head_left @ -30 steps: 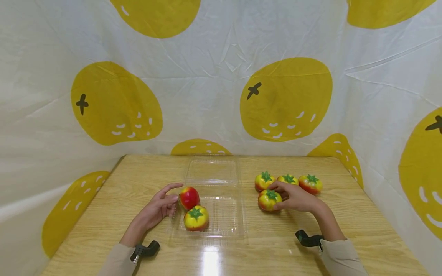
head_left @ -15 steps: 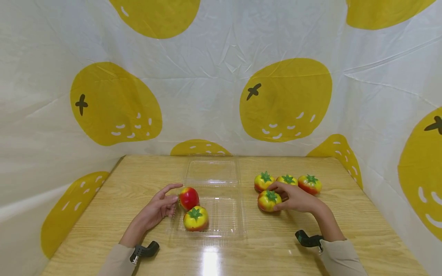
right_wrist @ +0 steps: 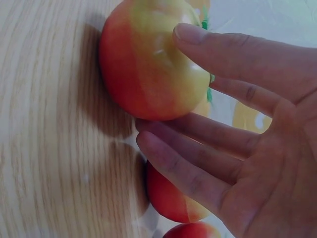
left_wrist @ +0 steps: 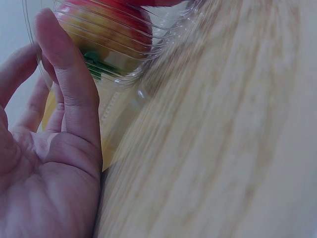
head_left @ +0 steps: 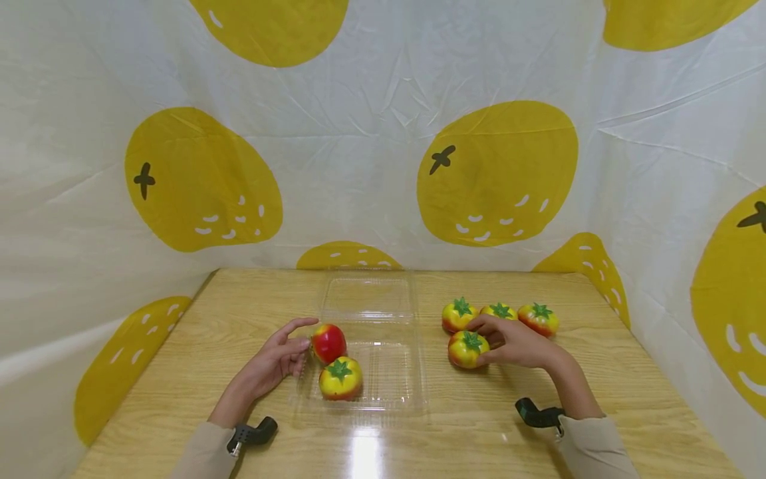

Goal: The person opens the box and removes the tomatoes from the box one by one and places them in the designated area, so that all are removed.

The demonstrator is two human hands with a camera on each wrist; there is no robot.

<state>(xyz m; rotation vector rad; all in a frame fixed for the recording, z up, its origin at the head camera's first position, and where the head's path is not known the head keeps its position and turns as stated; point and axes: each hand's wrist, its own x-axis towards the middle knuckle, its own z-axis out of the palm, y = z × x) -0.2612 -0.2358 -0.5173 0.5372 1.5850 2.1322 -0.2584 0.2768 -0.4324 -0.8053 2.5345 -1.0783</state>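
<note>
A clear plastic clamshell box (head_left: 391,372) lies open on the table, its lid (head_left: 368,296) folded back. Two red-and-yellow toy tomatoes sit in its left side: one (head_left: 329,343) tipped with its red side up, the other (head_left: 340,379) upright with green leaves on top. My left hand (head_left: 272,362) holds the box's left rim between thumb and fingers; in the left wrist view the rim (left_wrist: 30,29) runs behind the thumb. My right hand (head_left: 514,342) has its thumb and fingers around another toy tomato (head_left: 465,350) on the table, its fingertips partly hidden behind it.
Behind the right hand stand three more toy tomatoes: one on the left (head_left: 458,315), a middle one (head_left: 499,311) partly covered by the hand, and one on the right (head_left: 538,320). A white curtain (head_left: 350,186) with yellow fruit prints surrounds the wooden table (head_left: 251,293).
</note>
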